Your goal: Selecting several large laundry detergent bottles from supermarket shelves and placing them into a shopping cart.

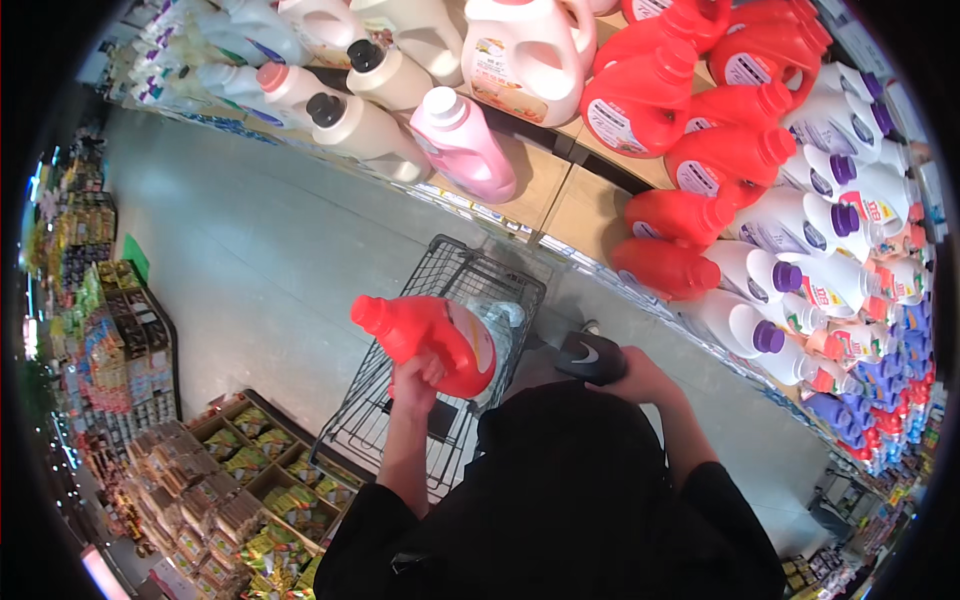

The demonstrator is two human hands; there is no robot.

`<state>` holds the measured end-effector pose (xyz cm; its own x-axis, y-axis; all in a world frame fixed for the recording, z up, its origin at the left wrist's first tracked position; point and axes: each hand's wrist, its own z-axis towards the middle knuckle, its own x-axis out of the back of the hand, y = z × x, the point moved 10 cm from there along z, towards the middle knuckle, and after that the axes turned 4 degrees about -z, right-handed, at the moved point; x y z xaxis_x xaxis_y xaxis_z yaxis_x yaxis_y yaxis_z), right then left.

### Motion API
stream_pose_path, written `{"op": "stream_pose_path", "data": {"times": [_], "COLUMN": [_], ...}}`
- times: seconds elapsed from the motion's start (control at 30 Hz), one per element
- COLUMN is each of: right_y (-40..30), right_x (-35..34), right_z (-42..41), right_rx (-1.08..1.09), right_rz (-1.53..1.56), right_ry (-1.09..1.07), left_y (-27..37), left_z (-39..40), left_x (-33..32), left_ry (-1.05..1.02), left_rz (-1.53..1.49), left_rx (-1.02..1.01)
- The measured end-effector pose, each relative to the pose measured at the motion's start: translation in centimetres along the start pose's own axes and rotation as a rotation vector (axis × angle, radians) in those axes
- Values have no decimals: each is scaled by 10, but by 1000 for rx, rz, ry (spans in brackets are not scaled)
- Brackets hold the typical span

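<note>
My left hand (pixel 418 379) is closed around the handle of a red plastic detergent jug (pixel 450 337), its cap pointing to the upper left. The jug is above a wire shopping cart (pixel 439 262), which holds something wrapped in clear plastic (pixel 506 319). My right hand (pixel 634 379) is at the side of a black object with a white swoosh (pixel 592 358), close to my body; its fingertips are partly hidden, and whether it grips the object is unclear.
A wooden shelf (pixel 536 180) ahead bears a pink bottle (pixel 469 146), red jugs (pixel 637 97) and white bottles with purple caps (pixel 739 330). Bins of packaged goods (pixel 255 442) stand at lower left, beyond the cart. Grey floor (pixel 247 262) lies between.
</note>
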<state>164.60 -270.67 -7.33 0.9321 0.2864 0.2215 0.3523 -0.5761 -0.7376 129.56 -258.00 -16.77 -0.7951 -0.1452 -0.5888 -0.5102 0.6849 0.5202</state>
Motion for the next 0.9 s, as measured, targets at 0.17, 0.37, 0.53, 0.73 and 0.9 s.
{"op": "stream_pose_path", "data": {"times": [0.17, 0.37, 0.53, 0.73, 0.9], "right_y": [-29, -42, -18, 70, 128], "right_x": [36, 91, 108, 134, 129], "right_z": [-16, -53, -90, -151, -175], "right_rx": [384, 527, 343, 351, 283], "right_rz": [66, -9, 176, 162, 216], "right_ry": [-45, -9, -102, 186, 161], "left_y": [49, 47, 5, -60, -98], "left_z": [-88, -142, -141, -73, 39], "left_x": [-144, -266, -335, -361, -342], "left_ry": [-54, -141, -164, -106, 67], "left_rz": [103, 243, 276, 426, 578], "left_rx": [-16, -100, -128, -158, -122]}}
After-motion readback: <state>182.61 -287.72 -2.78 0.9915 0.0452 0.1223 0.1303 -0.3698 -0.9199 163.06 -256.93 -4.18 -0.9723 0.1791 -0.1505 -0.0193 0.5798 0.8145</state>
